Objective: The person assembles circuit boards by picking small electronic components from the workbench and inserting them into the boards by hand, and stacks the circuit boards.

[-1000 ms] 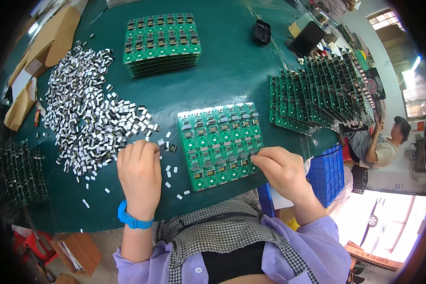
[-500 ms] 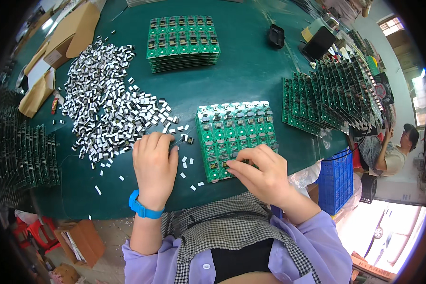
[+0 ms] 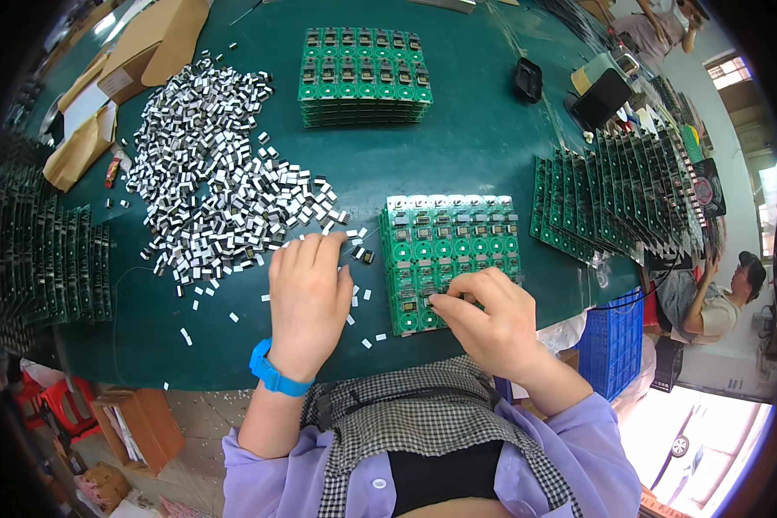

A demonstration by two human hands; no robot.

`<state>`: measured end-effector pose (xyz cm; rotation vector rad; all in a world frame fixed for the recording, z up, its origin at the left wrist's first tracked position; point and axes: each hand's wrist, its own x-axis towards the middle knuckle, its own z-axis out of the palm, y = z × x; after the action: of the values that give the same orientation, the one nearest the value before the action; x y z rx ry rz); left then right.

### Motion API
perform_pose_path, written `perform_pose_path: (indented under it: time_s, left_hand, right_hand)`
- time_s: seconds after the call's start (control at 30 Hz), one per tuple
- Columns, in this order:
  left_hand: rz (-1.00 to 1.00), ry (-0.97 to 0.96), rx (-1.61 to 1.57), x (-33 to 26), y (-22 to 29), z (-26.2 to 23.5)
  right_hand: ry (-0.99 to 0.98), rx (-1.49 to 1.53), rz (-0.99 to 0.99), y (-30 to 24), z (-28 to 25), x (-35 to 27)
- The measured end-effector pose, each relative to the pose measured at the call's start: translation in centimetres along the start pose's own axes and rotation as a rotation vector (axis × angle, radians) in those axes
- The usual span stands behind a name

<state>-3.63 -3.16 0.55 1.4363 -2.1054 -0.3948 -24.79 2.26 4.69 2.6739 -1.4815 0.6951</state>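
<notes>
My left hand, a blue band on its wrist, rests palm down at the near right edge of a heap of small black-and-white parts. Its fingers are bent, the thumb apart from the forefinger; the palm is hidden. On the right, my right hand leans over the near half of a stacked green circuit board panel. Its thumb and forefinger are pinched together at the board's surface, and whatever is between them cannot be made out. Rows of small parts and white-centred round patterns cover the panel.
A second stack of circuit boards stands farther back. Upright boards line the right, more boards the left. An open cardboard box lies beyond the heap. A blue crate and another person are off the table's right.
The view has shifted, so the table's things sit farther right in the picture. My left thumb and forefinger look wider apart. My right hand remains pinched at the panel.
</notes>
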Motion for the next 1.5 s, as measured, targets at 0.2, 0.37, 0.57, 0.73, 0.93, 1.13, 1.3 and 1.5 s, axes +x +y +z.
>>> perform_pose_path:
  time_s: [0.2,0.37,0.57,0.73,0.93,1.13,1.3,1.5]
  left_hand:
    - [0.102,-0.073,-0.01,0.2,0.3,0.6]
    - [0.051,0.05,-0.098,0.0,-0.3,0.1]
    - [0.041,-0.278,-0.725,-3.2,4.1,-3.1]
    - [-0.271,-0.465,-1.278,-5.4,5.9,-1.3]
    - [-0.043,-0.437,-1.12,-6.0,5.9,-0.4]
    - [0.136,-0.244,-1.03,-6.2,6.8,0.3]
    - [0.252,-0.201,-0.851,-6.2,7.4,0.7]
    - [0.118,-0.237,-0.89,-6.5,7.9,0.8]
  right_hand:
    - [0.124,0.155,0.088,-0.4,-0.4,-1.4]
    - [0.215,0.258,0.116,-0.5,-0.9,-3.1]
    - [0.235,0.462,0.056,-2.4,-0.6,-3.3]
    - [0.15,0.655,0.022,-2.2,-0.1,-4.5]
    - [0.155,0.807,0.116,-1.7,-0.3,-6.1]
    - [0.161,0.949,0.228,-1.7,-0.1,-7.0]
    - [0.153,0.938,0.205,-1.6,-0.5,-7.2]
    - [0.073,0.933,0.214,-0.6,-1.1,-6.8]
